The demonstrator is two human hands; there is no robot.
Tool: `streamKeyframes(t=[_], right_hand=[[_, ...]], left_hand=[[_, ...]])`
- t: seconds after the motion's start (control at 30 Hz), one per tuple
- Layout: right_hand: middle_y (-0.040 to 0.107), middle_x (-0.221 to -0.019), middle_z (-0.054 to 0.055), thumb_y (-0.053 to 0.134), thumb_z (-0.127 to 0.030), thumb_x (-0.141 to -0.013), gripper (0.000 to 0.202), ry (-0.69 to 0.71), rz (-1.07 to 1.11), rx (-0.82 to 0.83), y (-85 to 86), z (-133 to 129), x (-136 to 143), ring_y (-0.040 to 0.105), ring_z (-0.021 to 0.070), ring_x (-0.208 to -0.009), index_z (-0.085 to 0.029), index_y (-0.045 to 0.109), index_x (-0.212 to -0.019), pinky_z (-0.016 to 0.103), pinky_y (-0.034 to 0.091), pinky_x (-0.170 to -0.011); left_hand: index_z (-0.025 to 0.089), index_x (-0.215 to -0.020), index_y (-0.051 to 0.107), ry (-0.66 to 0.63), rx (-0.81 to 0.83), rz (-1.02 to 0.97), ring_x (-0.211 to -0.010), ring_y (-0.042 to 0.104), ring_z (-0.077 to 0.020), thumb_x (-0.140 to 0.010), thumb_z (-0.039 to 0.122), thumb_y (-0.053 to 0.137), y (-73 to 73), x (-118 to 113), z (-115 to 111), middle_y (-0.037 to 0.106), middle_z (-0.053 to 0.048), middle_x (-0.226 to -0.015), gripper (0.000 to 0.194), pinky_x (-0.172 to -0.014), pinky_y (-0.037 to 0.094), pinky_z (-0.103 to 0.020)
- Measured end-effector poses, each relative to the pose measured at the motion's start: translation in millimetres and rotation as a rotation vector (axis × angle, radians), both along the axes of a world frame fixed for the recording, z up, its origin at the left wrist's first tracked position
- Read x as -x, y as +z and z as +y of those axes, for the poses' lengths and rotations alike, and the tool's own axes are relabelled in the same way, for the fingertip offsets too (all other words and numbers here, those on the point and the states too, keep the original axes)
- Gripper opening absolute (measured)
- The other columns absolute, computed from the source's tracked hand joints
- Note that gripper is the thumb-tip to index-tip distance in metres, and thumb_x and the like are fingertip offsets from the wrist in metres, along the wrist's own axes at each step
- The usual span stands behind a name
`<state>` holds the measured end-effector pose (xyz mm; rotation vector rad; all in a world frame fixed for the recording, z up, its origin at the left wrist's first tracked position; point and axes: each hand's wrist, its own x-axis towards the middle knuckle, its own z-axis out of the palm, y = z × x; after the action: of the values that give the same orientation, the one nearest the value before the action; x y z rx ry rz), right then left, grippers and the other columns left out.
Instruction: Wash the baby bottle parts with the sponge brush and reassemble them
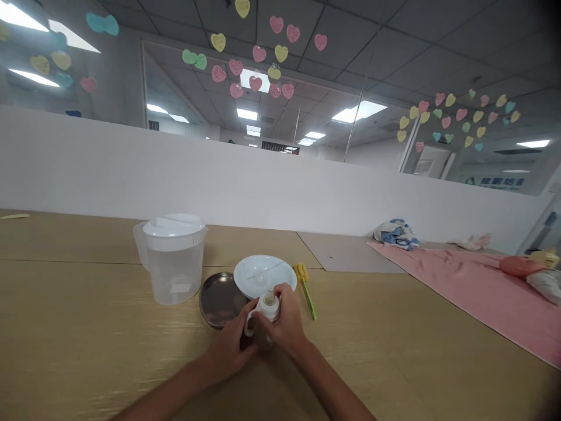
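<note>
White-collared feeding bottle (269,310), teat upward, is positioned above the brown tabletop (100,351), at the near side of the white plate (239,273). Left hand (233,346) is partly closed on the bottle's handle side, fingers curved. Right hand (287,323) grips the opposite side, fingers bent around the collar. Metal dish (222,300) sits left of the plate; lidded pitcher (175,266) stands farther left. Green-handled brush (308,295) lies right. Pink cloth (473,292) covers the far right. White partition (263,193) stands behind; heart-shaped notes (255,83) dot the glass above (372,64).
</note>
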<state>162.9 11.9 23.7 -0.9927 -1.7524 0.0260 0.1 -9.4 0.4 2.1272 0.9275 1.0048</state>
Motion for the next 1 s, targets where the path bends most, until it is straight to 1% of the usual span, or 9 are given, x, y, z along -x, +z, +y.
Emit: streamKeyframes(t=[0.13,0.27,0.43,0.53,0.67,0.73,0.8,0.9,1.0], right_hand=[[0.047,-0.076,0.000,0.062,-0.036,-0.067,0.029,-0.002,0.096,0.049,-6.7,-2,8,0.046,0.0150,-0.067,-0.021,0.041,-0.081,0.028,0.040,-0.061],[0.050,-0.079,0.001,0.062,-0.036,-0.068,0.029,0.025,0.154,0.050,-10.2,-6,9,0.048,0.0161,-0.071,-0.020,0.044,-0.085,0.030,0.041,-0.064],[0.056,-0.084,0.004,0.057,-0.039,-0.075,0.026,0.182,0.170,0.043,-9.1,-8,1,0.052,0.0193,-0.078,-0.019,0.054,-0.092,0.033,0.042,-0.072],[0.061,-0.092,0.007,0.049,-0.039,-0.081,0.029,0.285,0.170,0.049,-5.0,-6,-7,0.054,0.0220,-0.087,-0.020,0.060,-0.099,0.036,0.042,-0.078],[0.063,-0.097,0.008,0.040,-0.035,-0.085,0.034,0.211,0.227,-0.017,0.4,-3,-16,0.056,0.0226,-0.090,-0.021,0.061,-0.107,0.038,0.043,-0.080],[0.064,-0.098,0.008,0.038,-0.033,-0.087,0.035,0.183,0.194,-0.034,1.1,-3,-16,0.057,0.0223,-0.089,-0.020,0.060,-0.111,0.038,0.044,-0.079],[0.064,-0.099,0.009,0.043,-0.034,-0.086,0.035,0.197,0.091,-0.051,0.0,-4,-14,0.058,0.0227,-0.089,-0.020,0.058,-0.114,0.038,0.045,-0.079],[0.065,-0.093,0.009,0.057,-0.036,-0.078,0.036,0.175,-0.049,-0.064,-3.5,-5,-8,0.059,0.0234,-0.085,-0.020,0.058,-0.111,0.037,0.046,-0.076],[0.064,-0.095,0.009,0.058,-0.033,-0.078,0.035,0.140,-0.001,-0.059,-4.8,-5,-7,0.059,0.0230,-0.087,-0.019,0.056,-0.110,0.036,0.048,-0.077]], left_hand=[[0.022,-0.136,0.024,0.032,0.069,0.036,-0.090,0.059,-0.0215,-0.067,0.031,0.068,2.3,-2,0,0.063,-0.005,-0.109,0.082,-0.082,0.046,-0.034],[0.022,-0.132,0.030,0.062,0.111,0.002,-0.081,0.059,-0.0182,-0.072,0.029,0.060,1.8,-2,1,0.065,-0.001,-0.095,0.067,-0.076,0.045,-0.030],[0.021,-0.130,0.033,0.056,0.118,0.024,-0.070,0.055,-0.0157,-0.074,0.027,0.057,0.3,0,4,0.061,0.003,-0.079,0.061,-0.067,0.043,-0.026],[0.021,-0.129,0.033,0.048,0.126,0.021,-0.070,0.054,-0.0151,-0.075,0.028,0.057,1.7,0,4,0.060,0.003,-0.080,0.059,-0.066,0.043,-0.025],[0.023,-0.130,0.031,0.054,0.125,0.028,-0.079,0.057,-0.0177,-0.077,0.039,0.059,4.0,0,2,0.063,0.000,-0.092,0.062,-0.076,0.044,-0.029],[0.024,-0.131,0.029,0.055,0.116,0.033,-0.080,0.057,-0.0180,-0.077,0.041,0.059,3.0,0,2,0.063,-0.001,-0.093,0.064,-0.077,0.044,-0.030],[0.023,-0.131,0.029,0.062,0.108,0.037,-0.074,0.056,-0.0164,-0.078,0.038,0.058,0.1,-1,2,0.061,0.001,-0.085,0.062,-0.072,0.044,-0.029],[0.022,-0.130,0.031,0.071,0.094,0.037,-0.066,0.052,-0.0138,-0.078,0.030,0.056,-4.9,-2,4,0.057,0.003,-0.075,0.058,-0.064,0.042,-0.025],[0.021,-0.131,0.030,0.078,0.084,0.030,-0.066,0.053,-0.0142,-0.077,0.028,0.056,-5.6,-3,5,0.059,0.003,-0.077,0.059,-0.065,0.043,-0.026]])
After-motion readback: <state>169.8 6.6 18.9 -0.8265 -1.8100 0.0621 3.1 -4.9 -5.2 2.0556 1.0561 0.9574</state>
